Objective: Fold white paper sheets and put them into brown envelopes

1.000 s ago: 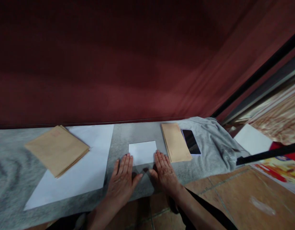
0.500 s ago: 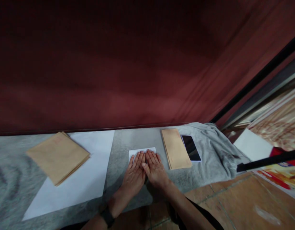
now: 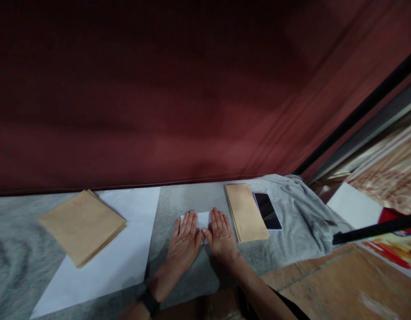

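A small piece of white paper [image 3: 203, 220] lies on the grey cloth [image 3: 178, 200], partly covered by both hands. My left hand [image 3: 185, 240] rests flat on its left side, fingers stretched away from me. On the right side my right hand [image 3: 221, 235] presses flat too, its thumb pointing toward the left thumb. Neither hand grips anything. Just right of my right hand lies a stack of brown envelopes [image 3: 247, 213], and beside that a phone [image 3: 268, 211] with a dark screen.
At the left, another stack of brown envelopes [image 3: 81, 226] lies on a large white sheet [image 3: 125, 249]. A dark red curtain [image 3: 192, 111] hangs behind the cloth-covered surface. A black bar [image 3: 375, 229] juts in from the right above the tiled floor [image 3: 332, 280].
My hands have moved apart sideways across the paper, uncovering its middle. Both stay flat on it. The whole view has shifted slightly.
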